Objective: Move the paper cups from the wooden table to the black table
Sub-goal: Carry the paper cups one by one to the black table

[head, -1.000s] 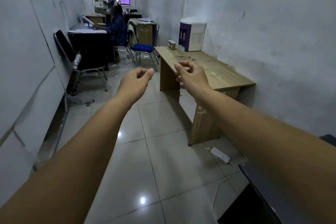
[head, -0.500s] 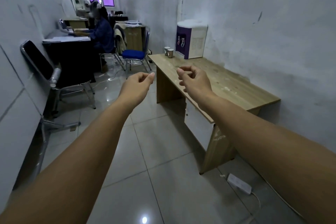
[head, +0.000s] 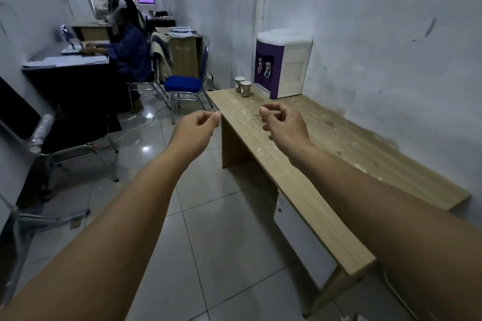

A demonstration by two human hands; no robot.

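Nearest to me, both hands are out front and hold nothing: my left hand (head: 195, 130) hangs over the floor just off the bench's near-left edge, fingers loosely curled, and my right hand (head: 284, 122) floats above the wooden bench (head: 326, 164), fingers curled in the same slack way. The two cups (head: 243, 87) stand upright and side by side at the bench's far-left corner, straight ahead and beyond both hands, well apart from them. I judge the right hand the nearer, since it is already over the bench top. The top between hand and cups looks bare. Just right of the cups stands a water dispenser (head: 283, 64). The black bench (head: 70, 78) lies across the floor to the left, past a blue chair (head: 184, 83).
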